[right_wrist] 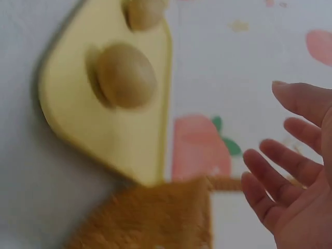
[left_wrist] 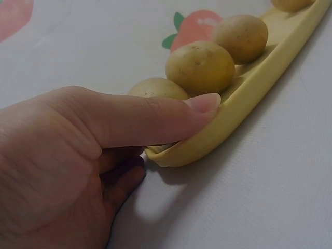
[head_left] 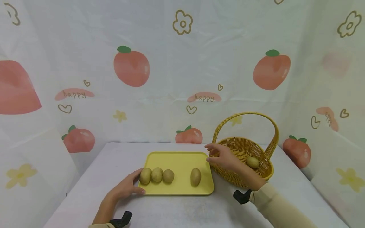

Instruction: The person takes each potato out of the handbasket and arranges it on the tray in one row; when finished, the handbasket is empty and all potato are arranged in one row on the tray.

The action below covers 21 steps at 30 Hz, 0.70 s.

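Observation:
My left hand [head_left: 125, 186] grips the near left corner of a yellow tray [head_left: 182, 160]. In the left wrist view the thumb [left_wrist: 171, 116] lies along the rim and the other fingers are partly hidden. Beside that hand, three potatoes stand in a row: one at the left rim [head_left: 145, 176], a middle one [head_left: 157, 174] and a third [head_left: 168, 176]. Another potato [head_left: 195, 177] lies apart toward the tray's right side. My right hand [head_left: 223, 155] is held in the air by the left rim of a wicker basket [head_left: 236, 145], its fingers loosely bent around nothing. Inside the basket sits a potato [head_left: 252, 162].
The basket's tall arched handle [head_left: 248, 113] rises behind my right hand. Tray and basket stand close together on a white-covered table [head_left: 182, 210]. A white curtain [head_left: 159, 120] printed with fruit hangs right behind the table and along its sides.

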{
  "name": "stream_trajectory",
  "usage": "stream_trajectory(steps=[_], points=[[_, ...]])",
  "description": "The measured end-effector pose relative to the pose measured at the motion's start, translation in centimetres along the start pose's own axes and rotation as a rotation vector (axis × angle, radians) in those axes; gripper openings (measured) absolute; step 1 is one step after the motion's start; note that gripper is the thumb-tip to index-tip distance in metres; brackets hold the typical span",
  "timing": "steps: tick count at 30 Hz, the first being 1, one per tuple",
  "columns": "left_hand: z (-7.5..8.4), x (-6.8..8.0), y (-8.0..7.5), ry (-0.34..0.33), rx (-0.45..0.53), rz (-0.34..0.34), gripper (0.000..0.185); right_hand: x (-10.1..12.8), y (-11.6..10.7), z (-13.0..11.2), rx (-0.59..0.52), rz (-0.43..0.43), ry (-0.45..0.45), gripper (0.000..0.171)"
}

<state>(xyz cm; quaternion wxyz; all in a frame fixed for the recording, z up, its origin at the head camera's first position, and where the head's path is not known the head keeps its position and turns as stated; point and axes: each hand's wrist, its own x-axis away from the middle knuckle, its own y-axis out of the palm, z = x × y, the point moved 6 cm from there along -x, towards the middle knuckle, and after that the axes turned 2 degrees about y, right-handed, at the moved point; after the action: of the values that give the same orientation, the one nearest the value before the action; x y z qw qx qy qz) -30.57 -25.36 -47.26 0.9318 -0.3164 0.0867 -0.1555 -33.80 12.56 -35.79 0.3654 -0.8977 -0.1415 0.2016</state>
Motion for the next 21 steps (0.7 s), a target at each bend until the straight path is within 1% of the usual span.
stream_trajectory(steps=[3,5,9,12,16,18,21], points=[[0.0,0.0,0.0,-0.006,0.000,0.003,0.101,0.0,-2.2,0.6,0.036,-0.020,0.007,0.040],[0.0,0.1,0.0,-0.016,-0.008,0.005,0.101,0.0,-3.6,1.3,0.038,-0.053,0.015,0.039],[0.0,0.0,0.1,-0.026,-0.008,0.003,0.102,0.1,-6.0,3.1,0.013,-0.143,0.064,0.043],[-0.1,0.0,0.0,-0.029,-0.001,0.002,0.102,0.1,-7.1,4.4,-0.021,-0.222,0.101,0.047],[-0.2,0.1,0.0,-0.025,-0.008,0.003,0.102,0.5,-7.9,6.4,-0.044,-0.312,0.213,0.057],[-0.3,0.0,0.0,-0.016,-0.012,0.001,0.102,0.8,-8.1,7.5,-0.023,-0.348,0.271,0.063],[-0.3,0.0,0.1,0.003,-0.011,-0.005,0.102,1.1,-8.4,9.3,-0.011,-0.370,0.359,0.072]])
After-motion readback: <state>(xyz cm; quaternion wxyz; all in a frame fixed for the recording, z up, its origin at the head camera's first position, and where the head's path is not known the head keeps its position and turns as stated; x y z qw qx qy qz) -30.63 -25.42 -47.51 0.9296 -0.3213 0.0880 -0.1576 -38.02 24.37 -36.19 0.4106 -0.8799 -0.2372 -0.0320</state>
